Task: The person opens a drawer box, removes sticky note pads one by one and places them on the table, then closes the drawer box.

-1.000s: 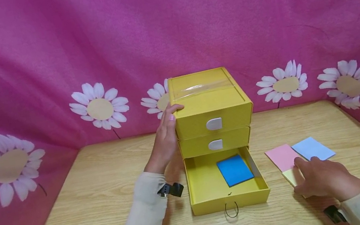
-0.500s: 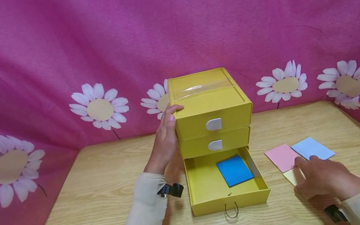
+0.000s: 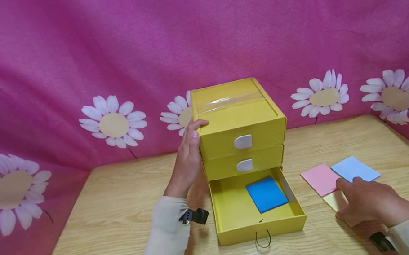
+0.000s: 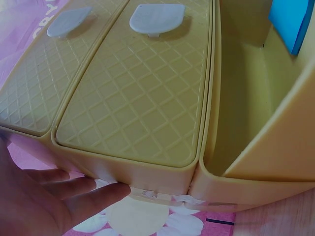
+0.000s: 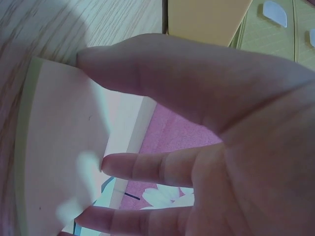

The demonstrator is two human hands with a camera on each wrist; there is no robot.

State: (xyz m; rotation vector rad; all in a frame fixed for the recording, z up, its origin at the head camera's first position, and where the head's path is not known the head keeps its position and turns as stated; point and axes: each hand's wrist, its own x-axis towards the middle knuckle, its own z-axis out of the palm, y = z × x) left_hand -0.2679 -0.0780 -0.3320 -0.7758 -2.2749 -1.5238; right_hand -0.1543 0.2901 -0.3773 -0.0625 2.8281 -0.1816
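Observation:
My left hand (image 3: 187,160) rests against the left side of a yellow drawer unit (image 3: 239,114), one finger over its top edge. Its fingers lie fairly straight along the side wall in the left wrist view. The bottom drawer (image 3: 232,214) is pulled out, and a blue sticky note pad (image 3: 267,194) lies inside it. On the right, my right hand (image 3: 374,202) pinches a pale yellow sticky note pad (image 5: 59,142) by its edges, thumb and fingertips on different sides. The hand covers much of that pad in the head view. A pink pad (image 3: 320,179) and a light blue pad (image 3: 355,169) lie just beyond.
The wooden table (image 3: 124,232) carries everything. Two upper drawers with white tabs (image 3: 243,141) are closed. A thin wire loop (image 3: 263,239) hangs from the bottom drawer's front. Behind stands a magenta curtain (image 3: 186,25) with white flowers.
My right hand has shifted very slightly at the pale yellow pad. The left hand, the drawer unit and the other pads have stayed where they were.

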